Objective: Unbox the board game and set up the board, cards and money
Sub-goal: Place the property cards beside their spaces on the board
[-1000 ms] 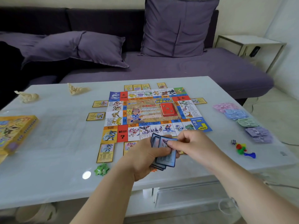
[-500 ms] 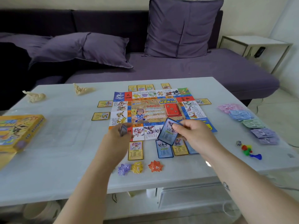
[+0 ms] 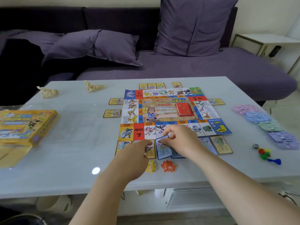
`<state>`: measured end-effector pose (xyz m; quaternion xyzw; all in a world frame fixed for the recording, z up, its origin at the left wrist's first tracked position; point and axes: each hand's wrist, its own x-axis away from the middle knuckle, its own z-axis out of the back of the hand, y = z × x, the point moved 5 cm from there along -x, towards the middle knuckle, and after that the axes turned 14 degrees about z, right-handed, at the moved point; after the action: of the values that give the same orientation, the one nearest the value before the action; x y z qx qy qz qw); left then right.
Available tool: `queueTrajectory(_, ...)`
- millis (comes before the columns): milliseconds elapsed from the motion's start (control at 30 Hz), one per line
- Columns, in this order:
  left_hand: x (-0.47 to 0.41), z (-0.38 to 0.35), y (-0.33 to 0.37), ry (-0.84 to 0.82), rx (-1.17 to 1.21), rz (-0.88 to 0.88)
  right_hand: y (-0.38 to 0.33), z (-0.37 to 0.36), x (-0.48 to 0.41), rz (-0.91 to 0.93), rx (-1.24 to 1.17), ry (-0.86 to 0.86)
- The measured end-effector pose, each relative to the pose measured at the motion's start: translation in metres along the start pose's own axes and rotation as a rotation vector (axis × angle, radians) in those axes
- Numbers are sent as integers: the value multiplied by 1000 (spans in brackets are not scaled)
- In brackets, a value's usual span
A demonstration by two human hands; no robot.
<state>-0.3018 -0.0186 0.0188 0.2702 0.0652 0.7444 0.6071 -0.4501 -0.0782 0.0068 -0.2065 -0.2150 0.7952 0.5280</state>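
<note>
The game board [image 3: 168, 111] lies flat in the middle of the white table [image 3: 73, 159], with a red card deck [image 3: 185, 108] on its centre. Property cards line its edges, among them a yellow-framed one [image 3: 221, 144] at the near right. My right hand [image 3: 181, 140] pinches a blue card [image 3: 163, 150] and holds it low over the row along the board's near edge. My left hand [image 3: 136, 153] sits just left of it, fingers curled round a thin stack of cards that is mostly hidden. Paper money piles [image 3: 263, 122] lie to the right.
A yellow game box [image 3: 27, 125] sits at the table's left edge. Yellow [image 3: 151, 167] and orange [image 3: 168, 166] star tokens lie near the front edge. A die [image 3: 256, 146] and coloured pawns [image 3: 266, 155] are at the right. Two crumpled wrappers [image 3: 48, 92] lie far left. A purple sofa stands behind.
My right hand drew a blue card from the stack in my left hand and brought it down to the card row at the board's near edge. My left hand followed toward that row.
</note>
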Motion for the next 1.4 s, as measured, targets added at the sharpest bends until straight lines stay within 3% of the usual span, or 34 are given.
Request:
queueTrajectory(500,-2,-3,-5,-22,-28,19,-8,-6,1,3,298,-3)
queueTrajectory(667,-2,-4,-5,-40,-18,19,-11,15,5,34,246,108)
queueTrajectory(900,1,-2,-2,-22,-24,27,-23,-2,27,255,449,-258)
queueTrajectory(1400,2,-1,-2,-22,-35,42,-26,-13,37,272,434,-341)
